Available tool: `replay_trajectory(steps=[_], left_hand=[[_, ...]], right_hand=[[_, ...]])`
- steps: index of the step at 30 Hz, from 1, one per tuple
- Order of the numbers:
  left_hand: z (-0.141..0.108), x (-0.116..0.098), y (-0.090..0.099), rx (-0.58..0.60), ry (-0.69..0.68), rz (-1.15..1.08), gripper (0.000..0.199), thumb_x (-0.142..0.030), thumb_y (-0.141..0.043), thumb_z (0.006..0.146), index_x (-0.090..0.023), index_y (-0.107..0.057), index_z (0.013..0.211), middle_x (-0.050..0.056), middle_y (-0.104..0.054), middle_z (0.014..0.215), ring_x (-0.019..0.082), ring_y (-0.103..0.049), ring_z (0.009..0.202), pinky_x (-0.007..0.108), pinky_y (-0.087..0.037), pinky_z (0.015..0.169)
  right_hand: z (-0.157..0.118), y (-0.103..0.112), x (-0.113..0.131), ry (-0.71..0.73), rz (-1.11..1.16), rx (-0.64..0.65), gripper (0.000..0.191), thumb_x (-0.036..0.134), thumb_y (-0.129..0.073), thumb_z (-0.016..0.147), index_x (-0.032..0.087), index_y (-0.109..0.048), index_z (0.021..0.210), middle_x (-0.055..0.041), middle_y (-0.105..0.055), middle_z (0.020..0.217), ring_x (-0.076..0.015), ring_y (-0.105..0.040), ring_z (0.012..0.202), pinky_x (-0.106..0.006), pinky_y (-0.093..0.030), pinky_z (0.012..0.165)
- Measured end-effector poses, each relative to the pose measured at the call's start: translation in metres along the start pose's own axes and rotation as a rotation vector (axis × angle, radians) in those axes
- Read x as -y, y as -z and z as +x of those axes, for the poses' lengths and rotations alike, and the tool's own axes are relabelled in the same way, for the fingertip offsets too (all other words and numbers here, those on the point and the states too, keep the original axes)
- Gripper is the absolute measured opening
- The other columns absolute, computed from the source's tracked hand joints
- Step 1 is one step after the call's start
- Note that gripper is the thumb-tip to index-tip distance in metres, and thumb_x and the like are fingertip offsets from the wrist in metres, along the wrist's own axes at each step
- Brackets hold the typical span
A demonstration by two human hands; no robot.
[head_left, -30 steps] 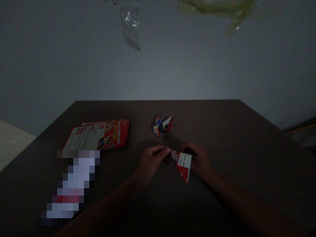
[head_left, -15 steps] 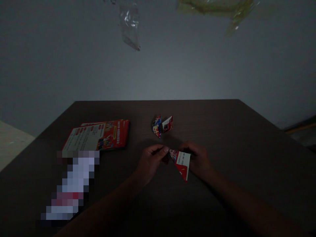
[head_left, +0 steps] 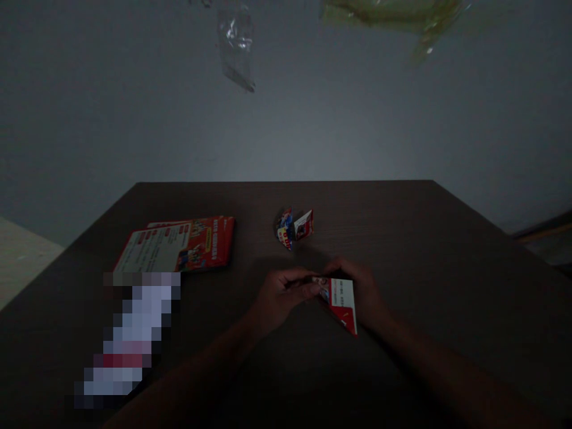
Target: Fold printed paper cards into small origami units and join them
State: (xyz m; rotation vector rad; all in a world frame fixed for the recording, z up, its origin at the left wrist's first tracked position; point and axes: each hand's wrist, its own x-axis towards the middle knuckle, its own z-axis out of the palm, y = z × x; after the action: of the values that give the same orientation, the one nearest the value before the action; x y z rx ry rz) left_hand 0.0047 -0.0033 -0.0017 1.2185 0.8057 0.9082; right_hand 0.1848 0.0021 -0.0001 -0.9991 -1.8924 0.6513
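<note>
Between my two hands is a folded piece of printed paper (head_left: 343,302), red and white, pointed at its lower end. My left hand (head_left: 281,298) pinches its left corner between thumb and fingers. Behind its right side, my right hand (head_left: 361,292) grips it with bent fingers, partly hidden by the paper. Just beyond my hands, small folded paper pieces (head_left: 304,225) in red, white and blue stand on the dark table (head_left: 379,220).
To the left lies a stack of printed red and white leaflets (head_left: 203,244). Nearer to me, a pale long item (head_left: 134,333) is blurred out by pixels. A grey wall (head_left: 286,119) rises behind the table, with clear plastic (head_left: 236,47) and yellowish tape (head_left: 393,15) on it.
The folded paper has shifted a little right and nearer to me. My left hand has moved right, and its thumb now lies over the paper's left corner.
</note>
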Motion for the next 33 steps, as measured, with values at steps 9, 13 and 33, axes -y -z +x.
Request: replay_trajectory(steps=[9, 13, 33], left_hand=[[-0.001, 0.001, 0.001, -0.008, -0.032, 0.042, 0.020, -0.030, -0.064, 0.079, -0.014, -0.071, 0.088, 0.002, -0.062, 0.073, 0.011, -0.051, 0.063, 0.022, -0.039, 0.059], [0.000, 0.005, 0.003, -0.070, -0.006, -0.016, 0.021, -0.031, -0.065, 0.078, -0.014, -0.072, 0.087, 0.003, -0.065, 0.073, 0.011, -0.052, 0.062, 0.022, -0.040, 0.057], [0.010, 0.010, 0.014, -0.335, -0.056, -0.260, 0.026, -0.034, -0.069, 0.074, -0.012, -0.069, 0.090, 0.008, -0.068, 0.086, 0.012, -0.057, 0.066, 0.023, -0.044, 0.055]], right_hand=[[0.000, 0.002, 0.003, -0.152, 0.209, 0.073, 0.025, 0.026, -0.074, 0.066, 0.018, -0.057, 0.084, 0.0015, -0.061, 0.068, -0.0128, -0.057, 0.057, -0.023, -0.045, 0.050], [-0.001, 0.006, -0.003, -0.213, 0.356, 0.087, 0.033, 0.026, -0.075, 0.067, 0.020, -0.059, 0.095, -0.0012, -0.065, 0.079, -0.0144, -0.062, 0.066, -0.025, -0.050, 0.057], [-0.002, 0.013, -0.002, -0.400, 0.609, 0.018, 0.060, 0.033, -0.078, 0.064, 0.021, -0.057, 0.119, -0.0125, -0.066, 0.111, -0.0251, -0.064, 0.099, -0.044, -0.050, 0.088]])
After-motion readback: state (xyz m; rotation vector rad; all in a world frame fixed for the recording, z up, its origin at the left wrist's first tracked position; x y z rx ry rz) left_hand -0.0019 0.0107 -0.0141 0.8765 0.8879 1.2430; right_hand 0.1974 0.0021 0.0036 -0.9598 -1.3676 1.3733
